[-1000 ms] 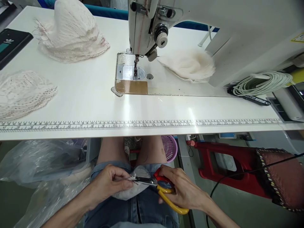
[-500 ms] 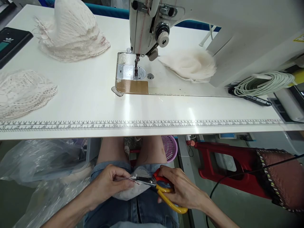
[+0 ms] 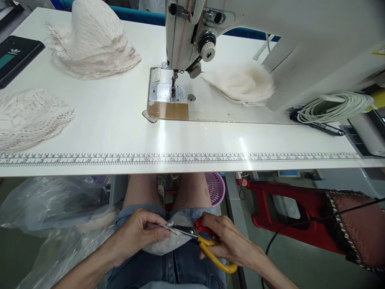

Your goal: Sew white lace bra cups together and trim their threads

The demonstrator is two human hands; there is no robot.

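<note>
Over my lap, my left hand (image 3: 150,230) pinches the edge of a small piece of white fabric (image 3: 170,244) between thumb and fingers. Reddish thread shows along the pinched edge. My right hand (image 3: 224,239) grips a pair of scissors (image 3: 216,259) with one red and one yellow handle loop. Their metal blades point left and lie at the fabric's edge, close to my left fingertips. Whether the blade tips are parted is too small to tell. Part of the fabric is hidden under my left fingers.
A sewing machine (image 3: 192,40) stands on the white table (image 3: 114,120), which has a ruler strip along its front edge. White lace pieces (image 3: 93,44), cream fabric pieces (image 3: 243,84), a coiled cord (image 3: 333,107) and a black phone-like case (image 3: 18,58) lie there. A red stool (image 3: 288,216) stands at right.
The scissor handles have drawn slightly closer together, and the blades look more closed at the fabric edge. My left hand keeps its pinch in nearly the same place.
</note>
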